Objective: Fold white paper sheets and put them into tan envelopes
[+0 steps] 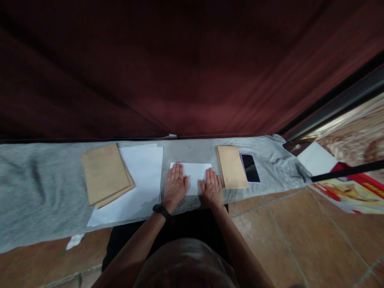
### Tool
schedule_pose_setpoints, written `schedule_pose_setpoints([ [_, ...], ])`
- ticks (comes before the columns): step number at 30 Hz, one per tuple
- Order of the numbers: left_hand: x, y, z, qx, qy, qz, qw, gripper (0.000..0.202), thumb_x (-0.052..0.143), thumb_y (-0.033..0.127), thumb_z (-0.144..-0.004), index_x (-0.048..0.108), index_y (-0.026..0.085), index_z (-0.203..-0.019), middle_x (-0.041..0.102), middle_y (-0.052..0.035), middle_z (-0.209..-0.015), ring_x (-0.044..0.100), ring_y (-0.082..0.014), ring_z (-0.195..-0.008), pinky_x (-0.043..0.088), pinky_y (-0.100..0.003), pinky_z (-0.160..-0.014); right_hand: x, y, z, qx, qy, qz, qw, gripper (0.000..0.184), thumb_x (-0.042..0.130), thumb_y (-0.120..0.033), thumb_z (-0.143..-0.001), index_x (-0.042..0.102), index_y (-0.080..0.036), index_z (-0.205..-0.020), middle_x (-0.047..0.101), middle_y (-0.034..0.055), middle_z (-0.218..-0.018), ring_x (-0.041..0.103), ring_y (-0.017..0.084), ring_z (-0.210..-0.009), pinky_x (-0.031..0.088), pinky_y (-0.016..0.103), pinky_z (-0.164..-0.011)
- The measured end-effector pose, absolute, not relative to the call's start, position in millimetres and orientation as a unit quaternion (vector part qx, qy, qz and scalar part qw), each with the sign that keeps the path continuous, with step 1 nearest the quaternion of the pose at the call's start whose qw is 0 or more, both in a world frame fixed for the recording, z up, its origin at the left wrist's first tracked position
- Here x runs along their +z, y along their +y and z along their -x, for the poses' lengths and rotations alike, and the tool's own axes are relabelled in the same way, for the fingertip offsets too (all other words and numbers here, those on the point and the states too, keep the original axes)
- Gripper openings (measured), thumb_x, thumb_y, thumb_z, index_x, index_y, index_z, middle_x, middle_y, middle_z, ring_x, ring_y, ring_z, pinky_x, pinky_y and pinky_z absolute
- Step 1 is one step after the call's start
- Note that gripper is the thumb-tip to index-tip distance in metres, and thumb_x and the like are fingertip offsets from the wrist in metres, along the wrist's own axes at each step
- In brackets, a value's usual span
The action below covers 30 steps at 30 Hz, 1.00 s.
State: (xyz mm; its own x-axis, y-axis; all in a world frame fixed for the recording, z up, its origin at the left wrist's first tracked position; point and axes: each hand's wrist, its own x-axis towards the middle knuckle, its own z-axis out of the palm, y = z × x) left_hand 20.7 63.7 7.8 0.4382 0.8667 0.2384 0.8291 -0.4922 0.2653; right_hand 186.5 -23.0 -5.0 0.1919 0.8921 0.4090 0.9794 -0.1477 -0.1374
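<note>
Your torso (187,264) sits nearest, before a grey cloth (192,152). On it, between two brown stacks (105,174), lies white paper (193,176): flat, plain, a wide rectangle. Your left hand (175,184) and right hand (212,189) rest over its ends, palms down, fingers straight and together, thumbs angled inward.

Wht paper (194,176), tan stacks (233,168), grey cloth (57,184), purple-rimmed blk phone (250,168), dk red backdrop (192,80), orange-brn tiles (324,244)
</note>
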Motion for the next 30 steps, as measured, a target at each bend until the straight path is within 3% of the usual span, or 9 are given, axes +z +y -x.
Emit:
schedule_pose_setpoints([
  [11, 12, 53, -10, 0.19, 0.544, -0.816, 0.057, 0.063, 0.032, 0.029, -0.1, 0.028, -0.003, -0.155, 0.027, -0.0238, -0.163, 0.02, -0.0314, -0.154, 0.024, -0.054, -0.124, -3, -22, -186, -0.106, -0.62, 0.754, 0.19, 0.06, 0.036, -0.041, -0.107, 0.035, -0.005, -0.155, 0.044, 0.0217, -0.155, 0.043, 0.03, -0.144, 0.034, 0.048, -0.117],
  [17, 23, 28, -17, 0.141, 0.428, -0.891, 0.062, 0.056, 0.033, 0.031, -0.102, 0.038, 0.009, -0.154, 0.034, -0.0135, -0.163, 0.023, -0.0262, -0.154, 0.024, -0.048, -0.126, -5, -23, -186, -0.105, -0.621, 0.754, 0.185, 0.061, 0.037, -0.041, -0.107, 0.035, -0.004, -0.155, 0.045, 0.0222, -0.154, 0.042, 0.029, -0.145, 0.033, 0.048, -0.118],
  [21, 25, 16, -21, 0.117, 0.399, -0.907, 0.06, 0.052, 0.036, 0.034, -0.103, 0.043, 0.017, -0.152, 0.038, -0.0085, -0.162, 0.026, -0.0261, -0.153, 0.022, -0.05, -0.127, -3, -23, -187, -0.092, -0.619, 0.759, 0.181, 0.06, 0.037, -0.04, -0.106, 0.037, -0.004, -0.154, 0.044, 0.0215, -0.155, 0.04, 0.03, -0.146, 0.031, 0.048, -0.118],
  [26, 24, 17, -20, 0.11, 0.398, -0.909, 0.053, 0.054, 0.036, 0.031, -0.102, 0.04, 0.014, -0.153, 0.036, -0.0094, -0.162, 0.024, -0.0254, -0.154, 0.019, -0.049, -0.128, 7, -19, -174, -0.022, -0.656, 0.733, 0.181, 0.053, 0.031, -0.031, -0.107, 0.037, -0.011, -0.155, 0.041, 0.0141, -0.159, 0.035, 0.026, -0.149, 0.026, 0.047, -0.121],
  [30, 21, 17, -20, 0.099, 0.395, -0.912, 0.054, 0.056, 0.034, 0.027, -0.101, 0.037, 0.011, -0.155, 0.034, -0.01, -0.163, 0.022, -0.0244, -0.154, 0.016, -0.047, -0.128, 9, -18, -164, 0.017, -0.681, 0.713, 0.166, 0.051, 0.03, -0.033, -0.107, 0.043, -0.014, -0.153, 0.042, 0.0111, -0.159, 0.035, 0.025, -0.149, 0.025, 0.045, -0.122],
])
